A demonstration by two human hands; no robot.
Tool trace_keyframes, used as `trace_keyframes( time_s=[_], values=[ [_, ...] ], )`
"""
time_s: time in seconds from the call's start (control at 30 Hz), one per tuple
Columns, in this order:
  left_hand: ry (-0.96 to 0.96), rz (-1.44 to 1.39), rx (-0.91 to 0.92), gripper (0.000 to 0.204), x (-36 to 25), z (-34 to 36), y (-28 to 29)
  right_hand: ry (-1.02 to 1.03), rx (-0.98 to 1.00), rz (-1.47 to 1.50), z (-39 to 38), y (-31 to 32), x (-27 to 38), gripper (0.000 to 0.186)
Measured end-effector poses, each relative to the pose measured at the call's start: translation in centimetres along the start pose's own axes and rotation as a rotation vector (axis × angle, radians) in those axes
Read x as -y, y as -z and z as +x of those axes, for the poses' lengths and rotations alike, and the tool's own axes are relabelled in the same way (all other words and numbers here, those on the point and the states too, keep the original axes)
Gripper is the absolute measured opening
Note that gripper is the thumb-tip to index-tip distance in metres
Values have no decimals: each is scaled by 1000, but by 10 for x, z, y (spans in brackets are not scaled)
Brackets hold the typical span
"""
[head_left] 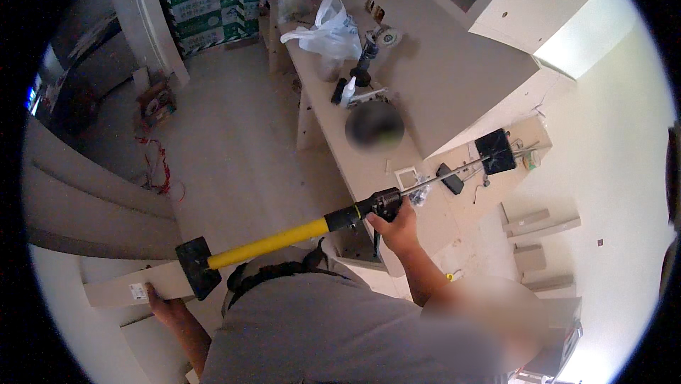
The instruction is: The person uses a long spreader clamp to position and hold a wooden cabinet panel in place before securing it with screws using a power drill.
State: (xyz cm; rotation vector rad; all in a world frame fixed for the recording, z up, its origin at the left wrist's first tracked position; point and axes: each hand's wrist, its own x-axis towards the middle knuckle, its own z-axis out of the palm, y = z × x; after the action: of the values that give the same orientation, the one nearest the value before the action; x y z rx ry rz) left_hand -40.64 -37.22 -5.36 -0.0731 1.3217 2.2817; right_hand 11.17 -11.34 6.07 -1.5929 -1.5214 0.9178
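A telescopic support pole (pixel 273 241) with a yellow tube, a thin metal rod and black square end pads runs across in front of my body. My right hand (pixel 399 231) is closed around its black ratchet grip. The near-left pad (pixel 198 268) rests over the end of a beige board (pixel 106 286) with a white label. My left hand (pixel 166 307) holds that board by its lower edge, thumb up on its face. At the rod's other end, the black pad (pixel 495 151) lies over a beige panel; whether it presses there I cannot tell.
A long beige counter (pixel 330 146) carries a white plastic bag (pixel 328 33), an angle grinder (pixel 367 57), a white bottle (pixel 348 91) and a blurred round dark thing. A small black box (pixel 450 179) lies near the rod. Red cord (pixel 162 164) trails on the floor at left.
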Motion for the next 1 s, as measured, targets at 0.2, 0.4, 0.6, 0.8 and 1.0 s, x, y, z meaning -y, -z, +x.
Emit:
trace_keyframes(
  time_s=[0.2, 0.4, 0.6, 0.8, 1.0],
  values=[
    [8, 9, -27, 57, -8, -7, -20, 82, -16, 15, -4, 22, 20, 57],
    [125, -30, -5, 52, -4, 7, -1, 140, -32, 116, -9, 43, 56, 61],
    [201, 218, 255, 52, -5, -7, -28, 100, -15, 115, -24, 23, 76, 65],
    [287, 168, 245, 51, 11, -1, -3, 113, 16, 21, -19, 31, 73, 66],
    [270, 219, 259, 49, 49, 3, 52, 132, 60, -13, -20, 23, 82, 66]
  ],
)
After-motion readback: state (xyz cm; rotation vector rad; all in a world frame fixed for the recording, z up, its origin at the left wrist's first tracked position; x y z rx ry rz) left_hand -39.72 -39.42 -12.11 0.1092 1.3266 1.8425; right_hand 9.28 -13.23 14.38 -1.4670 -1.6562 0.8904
